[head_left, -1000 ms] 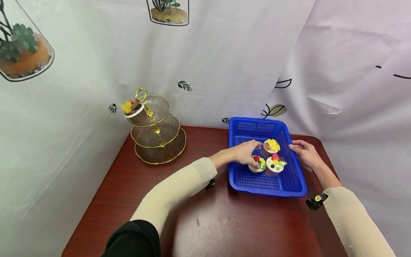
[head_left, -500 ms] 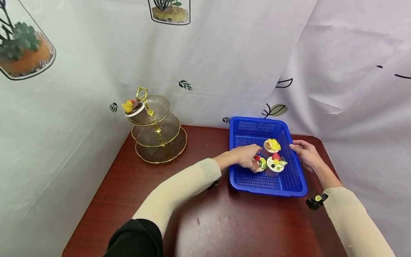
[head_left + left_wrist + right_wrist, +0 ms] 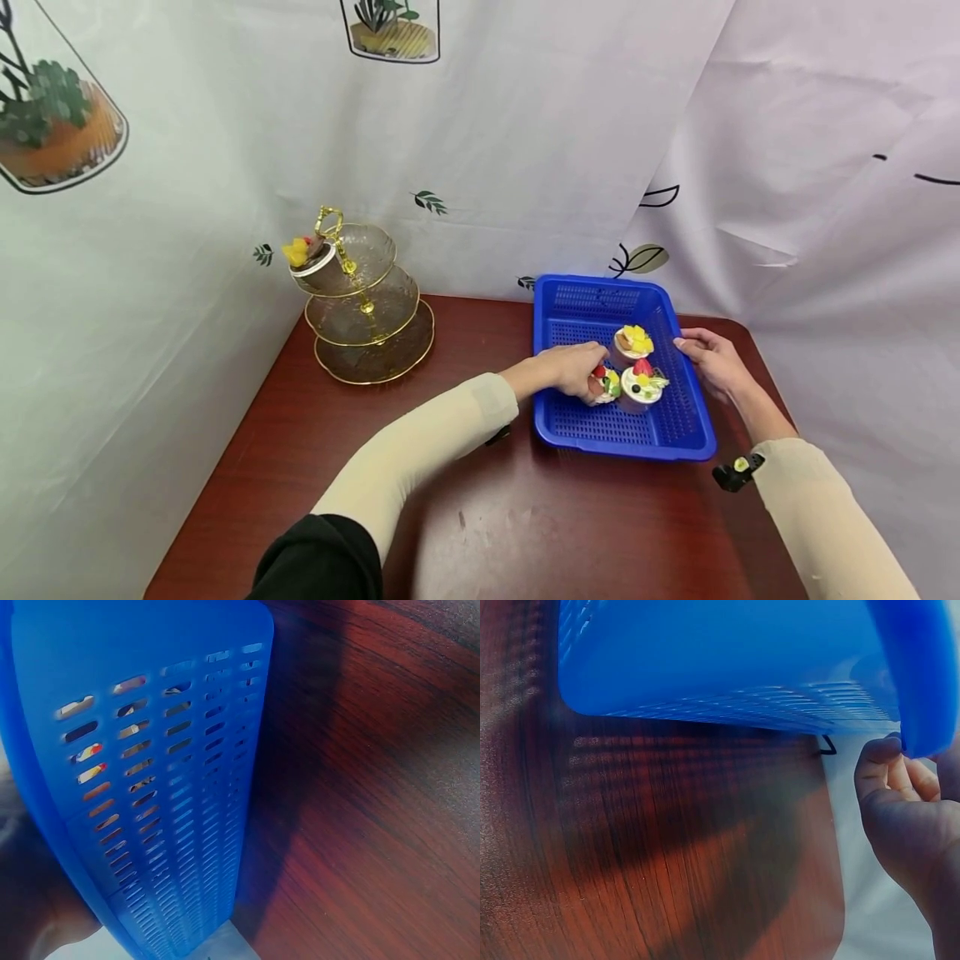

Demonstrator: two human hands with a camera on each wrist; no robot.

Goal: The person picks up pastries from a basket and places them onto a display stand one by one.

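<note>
nearby, two cupcakes point(image 3: 636, 362) beside gripped cupcake point(image 3: 606, 384)

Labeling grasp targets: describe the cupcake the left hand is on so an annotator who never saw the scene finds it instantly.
Find the blue basket at the right of the dark red table; three cupcakes sit clustered in it. The target cupcake is the leftmost one, gripped by the left hand. It has a red berry and green topping, unlike the yellow-topped one behind and the strawberry-topped one to its right.
</note>
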